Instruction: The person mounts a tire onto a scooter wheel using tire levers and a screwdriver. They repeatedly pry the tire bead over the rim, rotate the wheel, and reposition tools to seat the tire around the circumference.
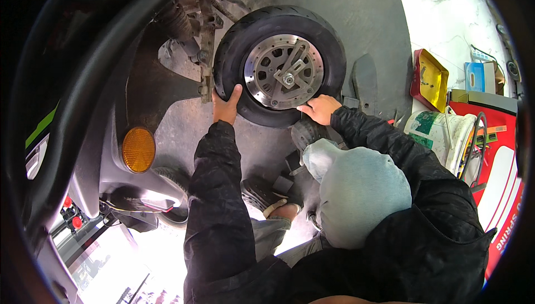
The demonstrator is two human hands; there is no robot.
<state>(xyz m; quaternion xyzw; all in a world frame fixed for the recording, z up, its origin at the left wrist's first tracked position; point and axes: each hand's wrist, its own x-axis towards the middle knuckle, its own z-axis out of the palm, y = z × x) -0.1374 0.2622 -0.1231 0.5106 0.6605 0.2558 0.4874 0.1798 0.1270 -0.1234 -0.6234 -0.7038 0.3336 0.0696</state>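
A scooter wheel (pixel 333 53) with a black tyre, a drilled metal brake disc (pixel 256 75) and a flat metal bracket (pixel 301 53) over its hub is in front of me. A nut (pixel 288 79) sits at the hub's centre. My left hand (pixel 225 106) grips the tyre at its lower left, thumb lying on the sidewall and the other fingers mostly hidden behind. At the lower right, my right hand (pixel 321 109) is closed on the tyre's edge, with a fingertip reaching toward the disc's rim; its underside is hidden.
The scooter's body with an orange reflector (pixel 139 149) stands to my left, its dirty undercarriage parts (pixel 203 42) beside the wheel. On the right are a red tray with a yellow inside (pixel 432 81), a white bucket (pixel 440 134) and a blue box (pixel 475 76). My knee (pixel 362 192) is below my right arm.
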